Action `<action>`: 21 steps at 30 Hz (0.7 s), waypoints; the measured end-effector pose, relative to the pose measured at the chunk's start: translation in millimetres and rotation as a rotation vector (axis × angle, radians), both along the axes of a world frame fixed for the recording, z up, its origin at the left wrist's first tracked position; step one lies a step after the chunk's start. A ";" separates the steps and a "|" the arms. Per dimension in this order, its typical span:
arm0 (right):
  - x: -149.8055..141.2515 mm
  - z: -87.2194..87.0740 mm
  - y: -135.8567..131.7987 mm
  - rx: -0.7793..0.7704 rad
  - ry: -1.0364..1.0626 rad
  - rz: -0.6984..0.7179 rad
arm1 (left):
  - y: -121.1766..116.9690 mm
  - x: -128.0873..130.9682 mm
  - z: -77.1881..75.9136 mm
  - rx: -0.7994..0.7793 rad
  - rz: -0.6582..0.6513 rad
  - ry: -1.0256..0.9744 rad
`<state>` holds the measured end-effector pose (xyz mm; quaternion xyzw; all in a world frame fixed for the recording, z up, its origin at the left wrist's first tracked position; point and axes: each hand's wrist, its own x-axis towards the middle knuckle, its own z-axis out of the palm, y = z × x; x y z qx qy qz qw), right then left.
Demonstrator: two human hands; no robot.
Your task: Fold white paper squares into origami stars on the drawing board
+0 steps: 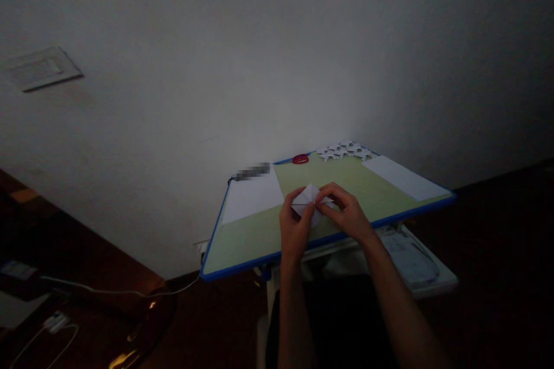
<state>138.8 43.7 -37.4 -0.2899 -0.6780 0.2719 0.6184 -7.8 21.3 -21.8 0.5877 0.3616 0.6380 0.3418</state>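
Pinching paper (311,192) with left hand (295,228) and right hand (350,214) alike, over near side of desk (242,247); unable to tell whether touching it. Apparently shaping folds near centre. Likely requiring next a steady left hold, precise right fingertip creasing.

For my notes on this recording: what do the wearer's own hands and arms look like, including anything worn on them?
Both the left hand and the right hand are ungloved. The left forearm and right forearm are bare, with no sleeve, watch or bracelet visible. The picture is too dim to rule out small rings.
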 end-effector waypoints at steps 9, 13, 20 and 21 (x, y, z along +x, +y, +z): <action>-0.1 1.9 -1.1 0.010 -0.004 0.010 | 2.3 -1.5 -3.4 -0.010 0.046 0.012; -0.8 3.6 -1.9 0.001 -0.005 0.009 | 1.8 -2.6 -2.4 -0.003 0.079 0.022; -0.4 4.4 -1.8 0.015 -0.008 0.006 | 1.8 -3.2 -1.8 0.019 0.069 0.014; -0.1 4.1 -1.7 0.014 -0.003 0.005 | 2.0 -3.0 -1.8 0.015 0.065 0.010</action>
